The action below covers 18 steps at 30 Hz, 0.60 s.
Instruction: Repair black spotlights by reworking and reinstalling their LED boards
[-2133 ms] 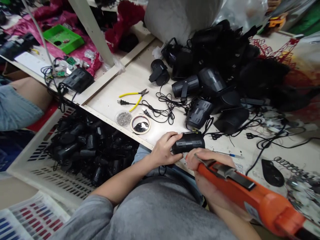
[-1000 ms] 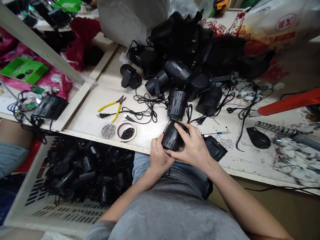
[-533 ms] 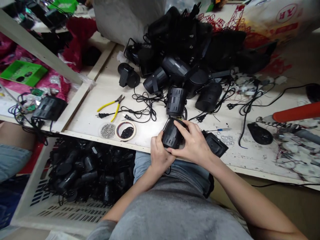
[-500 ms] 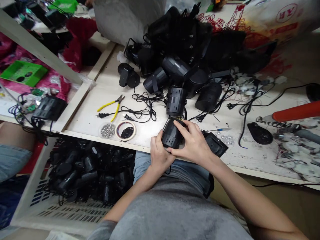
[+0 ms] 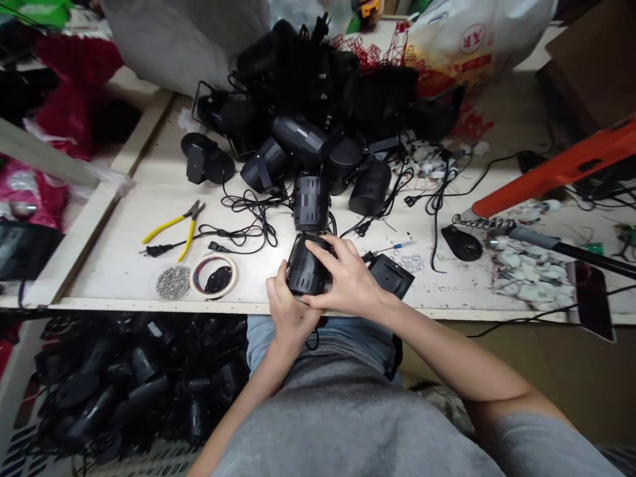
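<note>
Both my hands grip a black slotted lamp housing [image 5: 307, 268] at the front edge of the bench. My left hand [image 5: 293, 308] is closed around its lower left side. From the right, my right hand [image 5: 350, 275] wraps it, fingers over its top and thumb at the lower end. Just beyond stands a second slotted black housing [image 5: 311, 202], close against the held one. Right of my right hand lies a flat black square part [image 5: 391, 275], with a thin screwdriver [image 5: 395, 248] behind it.
Yellow-handled cutters [image 5: 173, 228], a dish of small screws [image 5: 172, 281] and a tape roll [image 5: 235, 278] lie left. Black lamps [image 5: 308, 142] pile up behind. An orange-red bar [image 5: 551, 169] crosses the right side, near a phone [image 5: 593, 301]. Below left is a crate [image 5: 163, 457] of black parts.
The view has swung to the right, so the bench things sit further left and a phone shows at right. Both hands keep their hold on the lamp housing.
</note>
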Each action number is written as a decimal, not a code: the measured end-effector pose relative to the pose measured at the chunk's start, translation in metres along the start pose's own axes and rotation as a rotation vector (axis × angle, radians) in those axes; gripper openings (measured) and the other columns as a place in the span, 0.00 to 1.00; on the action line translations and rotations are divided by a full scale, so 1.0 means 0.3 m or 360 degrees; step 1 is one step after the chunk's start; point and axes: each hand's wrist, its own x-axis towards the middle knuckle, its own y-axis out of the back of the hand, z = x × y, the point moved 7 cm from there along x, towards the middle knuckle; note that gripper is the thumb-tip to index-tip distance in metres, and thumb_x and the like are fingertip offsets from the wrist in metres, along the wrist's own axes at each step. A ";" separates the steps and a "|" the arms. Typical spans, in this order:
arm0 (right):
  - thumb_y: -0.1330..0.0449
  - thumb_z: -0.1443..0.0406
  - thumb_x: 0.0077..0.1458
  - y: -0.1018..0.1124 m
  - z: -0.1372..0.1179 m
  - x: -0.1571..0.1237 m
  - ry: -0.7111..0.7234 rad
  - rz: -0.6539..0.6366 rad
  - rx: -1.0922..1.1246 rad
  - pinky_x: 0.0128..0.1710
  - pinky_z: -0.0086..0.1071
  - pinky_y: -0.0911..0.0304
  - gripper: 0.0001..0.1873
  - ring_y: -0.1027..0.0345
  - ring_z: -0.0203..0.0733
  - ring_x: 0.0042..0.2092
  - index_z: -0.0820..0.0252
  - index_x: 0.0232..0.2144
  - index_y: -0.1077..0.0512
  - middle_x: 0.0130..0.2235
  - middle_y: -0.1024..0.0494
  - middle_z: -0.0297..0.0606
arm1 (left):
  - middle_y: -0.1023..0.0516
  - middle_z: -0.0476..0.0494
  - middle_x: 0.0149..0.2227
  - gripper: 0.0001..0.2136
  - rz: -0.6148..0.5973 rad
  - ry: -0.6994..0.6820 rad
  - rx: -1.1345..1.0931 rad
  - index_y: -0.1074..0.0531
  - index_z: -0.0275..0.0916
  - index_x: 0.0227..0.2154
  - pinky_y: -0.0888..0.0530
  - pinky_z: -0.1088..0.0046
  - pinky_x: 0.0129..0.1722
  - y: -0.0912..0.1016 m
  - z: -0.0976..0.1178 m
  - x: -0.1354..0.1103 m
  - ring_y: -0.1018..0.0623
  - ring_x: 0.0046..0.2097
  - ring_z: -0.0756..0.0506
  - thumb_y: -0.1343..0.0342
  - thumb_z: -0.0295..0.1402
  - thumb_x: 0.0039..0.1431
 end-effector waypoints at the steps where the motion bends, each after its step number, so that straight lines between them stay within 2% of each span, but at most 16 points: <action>1: 0.29 0.52 0.44 0.001 0.000 0.001 -0.0006 0.0003 0.0019 0.61 0.58 0.36 0.49 0.41 0.61 0.62 0.62 0.65 0.37 0.62 0.37 0.56 | 0.33 0.39 0.42 0.41 0.0007 0.0009 0.0003 0.43 0.32 0.65 0.25 0.58 0.43 0.001 0.000 0.000 0.28 0.43 0.37 0.40 0.30 0.44; 6: 0.31 0.53 0.47 -0.008 -0.010 -0.026 0.0035 0.0144 -0.0030 0.60 0.64 0.38 0.45 0.43 0.65 0.62 0.61 0.65 0.37 0.63 0.40 0.58 | 0.33 0.40 0.41 0.39 0.0023 0.0022 -0.0002 0.42 0.32 0.64 0.25 0.59 0.41 0.003 0.001 -0.004 0.27 0.43 0.37 0.39 0.33 0.47; 9: 0.30 0.53 0.46 -0.011 -0.007 -0.037 0.0053 0.0229 -0.0011 0.60 0.62 0.38 0.45 0.42 0.64 0.62 0.61 0.64 0.36 0.62 0.39 0.57 | 0.33 0.40 0.42 0.37 0.0039 0.0047 -0.0013 0.40 0.32 0.62 0.24 0.59 0.41 0.002 -0.001 -0.006 0.26 0.43 0.37 0.38 0.33 0.47; 13: 0.27 0.53 0.40 -0.006 0.020 -0.022 0.0001 0.0162 0.0101 0.59 0.59 0.34 0.48 0.39 0.61 0.60 0.59 0.63 0.34 0.60 0.36 0.54 | 0.33 0.39 0.43 0.35 0.0064 0.0105 -0.0042 0.38 0.33 0.60 0.24 0.58 0.43 0.005 0.001 -0.006 0.26 0.44 0.37 0.40 0.28 0.45; 14: 0.28 0.54 0.43 0.003 0.029 -0.017 -0.0026 0.0167 0.0130 0.58 0.58 0.33 0.44 0.37 0.60 0.60 0.58 0.62 0.32 0.59 0.34 0.52 | 0.33 0.39 0.43 0.36 0.0066 0.0118 -0.0047 0.38 0.33 0.60 0.24 0.57 0.44 0.005 0.002 -0.005 0.26 0.44 0.37 0.39 0.27 0.44; 17: 0.40 0.58 0.59 0.043 0.052 -0.015 -0.0089 0.0279 0.0191 0.55 0.54 0.29 0.22 0.29 0.53 0.53 0.53 0.55 0.26 0.51 0.26 0.46 | 0.33 0.40 0.44 0.37 0.0069 0.0154 -0.0036 0.38 0.35 0.59 0.24 0.56 0.47 0.003 0.002 -0.003 0.26 0.46 0.37 0.35 0.29 0.42; 18: 0.44 0.60 0.63 0.052 0.051 -0.018 -0.0072 0.0296 0.0178 0.55 0.53 0.29 0.20 0.28 0.52 0.53 0.53 0.54 0.25 0.50 0.24 0.46 | 0.33 0.40 0.44 0.38 0.0072 0.0161 -0.0027 0.38 0.36 0.59 0.24 0.56 0.47 0.001 0.001 -0.003 0.26 0.46 0.37 0.34 0.30 0.42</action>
